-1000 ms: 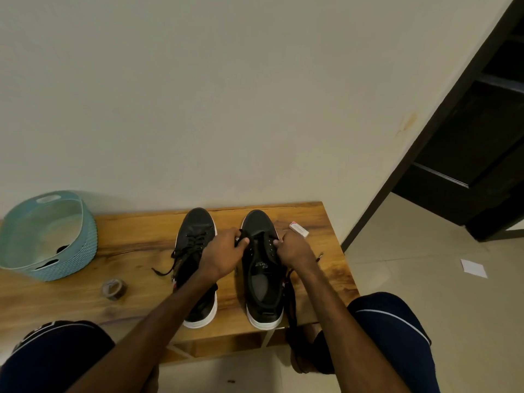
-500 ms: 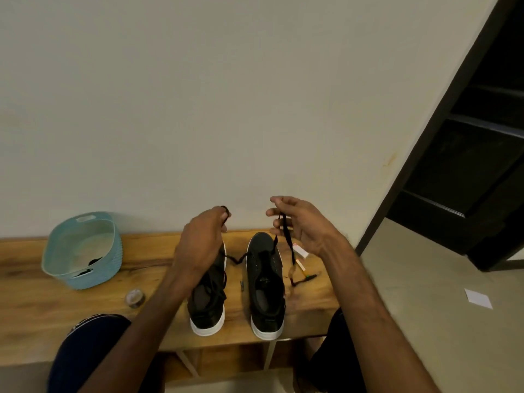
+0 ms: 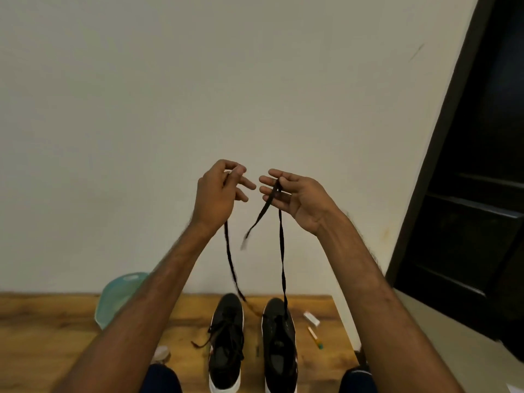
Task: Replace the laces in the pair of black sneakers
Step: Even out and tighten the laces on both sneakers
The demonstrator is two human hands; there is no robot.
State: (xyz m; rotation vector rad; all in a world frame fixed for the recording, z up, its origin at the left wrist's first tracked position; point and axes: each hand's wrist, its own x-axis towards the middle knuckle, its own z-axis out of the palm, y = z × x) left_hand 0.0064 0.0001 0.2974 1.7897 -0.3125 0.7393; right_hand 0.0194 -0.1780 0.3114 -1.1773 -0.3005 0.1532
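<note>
Above the bench [image 3: 56, 321], left hand [image 3: 218, 194] pinched one lace [image 3: 281, 251] end and right hand [image 3: 297, 197] pinched the other. Both strands hung near-vertical down to the right-hand sneaker [image 3: 279, 344], directly below. Hands were level and equally near.

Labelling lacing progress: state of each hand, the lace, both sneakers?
lace: held up, both strands run down to toe of right sneaker
left hand: raised, pinches one strand
right hand: raised, pinches the other strand, tip dangling
right sneaker: upright on bench, mostly unlaced
left sneaker: upright, laced, ends untied
</note>
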